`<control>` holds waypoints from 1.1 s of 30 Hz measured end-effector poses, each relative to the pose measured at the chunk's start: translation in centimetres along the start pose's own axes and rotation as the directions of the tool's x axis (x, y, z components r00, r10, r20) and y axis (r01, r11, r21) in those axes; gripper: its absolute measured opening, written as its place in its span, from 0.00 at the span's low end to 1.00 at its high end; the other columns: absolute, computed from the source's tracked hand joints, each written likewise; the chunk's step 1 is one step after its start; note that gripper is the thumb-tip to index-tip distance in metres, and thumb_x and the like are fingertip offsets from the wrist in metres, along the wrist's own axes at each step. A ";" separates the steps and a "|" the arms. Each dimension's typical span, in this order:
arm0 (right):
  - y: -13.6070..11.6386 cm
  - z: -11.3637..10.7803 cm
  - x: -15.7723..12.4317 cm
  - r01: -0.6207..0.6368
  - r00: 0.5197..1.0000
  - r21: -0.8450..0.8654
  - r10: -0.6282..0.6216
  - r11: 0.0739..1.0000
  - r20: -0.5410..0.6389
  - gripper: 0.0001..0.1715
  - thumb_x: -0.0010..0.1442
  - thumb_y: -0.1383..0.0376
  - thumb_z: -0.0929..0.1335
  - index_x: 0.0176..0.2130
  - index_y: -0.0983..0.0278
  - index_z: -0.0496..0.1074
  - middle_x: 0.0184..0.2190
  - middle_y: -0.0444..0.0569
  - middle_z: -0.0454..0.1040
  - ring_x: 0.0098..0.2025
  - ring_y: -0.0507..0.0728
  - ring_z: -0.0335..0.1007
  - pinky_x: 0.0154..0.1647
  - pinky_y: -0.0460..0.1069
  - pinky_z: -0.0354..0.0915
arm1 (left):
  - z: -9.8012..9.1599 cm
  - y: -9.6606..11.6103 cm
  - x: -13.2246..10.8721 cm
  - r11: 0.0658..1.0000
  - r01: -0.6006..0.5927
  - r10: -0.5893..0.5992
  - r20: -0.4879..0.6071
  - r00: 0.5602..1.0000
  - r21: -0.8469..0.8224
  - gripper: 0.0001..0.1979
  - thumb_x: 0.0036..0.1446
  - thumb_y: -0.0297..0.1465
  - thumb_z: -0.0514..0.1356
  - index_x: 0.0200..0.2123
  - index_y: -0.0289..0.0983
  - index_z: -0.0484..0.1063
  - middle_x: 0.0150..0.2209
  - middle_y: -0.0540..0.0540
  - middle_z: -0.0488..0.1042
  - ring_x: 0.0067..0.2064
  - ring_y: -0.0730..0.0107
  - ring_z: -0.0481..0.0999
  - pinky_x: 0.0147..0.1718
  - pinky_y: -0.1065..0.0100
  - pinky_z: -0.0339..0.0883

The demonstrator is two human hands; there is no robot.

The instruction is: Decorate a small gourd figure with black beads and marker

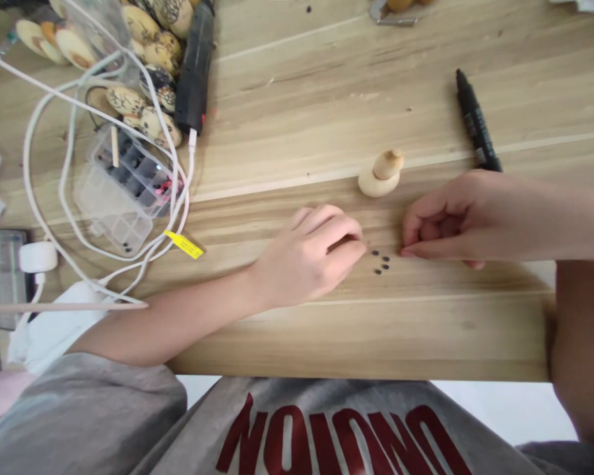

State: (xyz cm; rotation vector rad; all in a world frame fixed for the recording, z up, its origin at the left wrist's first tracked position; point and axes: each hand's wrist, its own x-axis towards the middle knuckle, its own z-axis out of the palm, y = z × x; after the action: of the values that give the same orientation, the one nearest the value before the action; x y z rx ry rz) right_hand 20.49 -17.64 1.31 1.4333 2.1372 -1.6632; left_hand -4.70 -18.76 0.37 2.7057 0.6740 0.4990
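Several tiny black beads (380,262) lie on the wooden table (327,99) between my two hands. My left hand (313,254) rests on the table just left of them, its fingers curled in with the tips pinched together near the beads. My right hand (443,218) lies just right of the beads, fingers curled and pressed to the table. Whether either hand holds a bead is hidden. A small pale wooden gourd (381,175) stands a little beyond the beads.
A black marker (476,123) lies at the right. At the left are a clear compartment box (123,191), white cables (69,218) with a yellow tag (184,245), a black glue gun (195,69) and painted gourds (148,39). The table's front edge runs just below my forearms.
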 end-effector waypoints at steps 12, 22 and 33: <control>-1.0 0.2 0.1 -0.014 0.999 -0.054 0.012 0.998 -0.034 0.11 0.54 0.58 0.67 0.24 0.60 0.70 0.12 0.36 0.66 0.12 0.45 0.60 0.12 0.41 0.57 | 0.0 -0.2 -0.3 0.963 -0.266 0.266 0.005 0.964 0.028 0.08 0.61 0.29 0.55 0.34 0.37 0.74 0.26 0.49 0.70 0.32 0.72 0.67 0.31 0.67 0.55; -3.0 0.8 0.3 -0.029 0.995 -0.051 0.024 0.998 -0.099 0.17 0.52 0.59 0.69 0.18 0.63 0.65 0.13 0.38 0.65 0.13 0.46 0.61 0.15 0.42 0.54 | 0.1 0.0 0.1 0.946 -0.312 0.311 0.025 0.950 0.093 0.10 0.62 0.27 0.54 0.42 0.37 0.74 0.27 0.49 0.71 0.30 0.73 0.65 0.31 0.67 0.53; -3.8 0.7 -0.1 0.011 0.995 0.019 -0.009 1.000 -0.100 0.06 0.52 0.65 0.66 0.27 0.65 0.71 0.15 0.39 0.68 0.17 0.48 0.64 0.23 0.43 0.58 | -0.3 0.7 0.0 0.986 -0.164 0.165 0.062 0.984 -0.014 0.10 0.62 0.28 0.53 0.31 0.34 0.73 0.32 0.45 0.73 0.35 0.71 0.68 0.36 0.68 0.60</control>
State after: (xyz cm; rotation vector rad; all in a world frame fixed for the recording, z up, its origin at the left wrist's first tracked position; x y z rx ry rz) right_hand 17.60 -18.21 3.82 1.5453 2.1883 -1.6540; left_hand -4.55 -19.26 0.87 2.7698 0.4333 0.4527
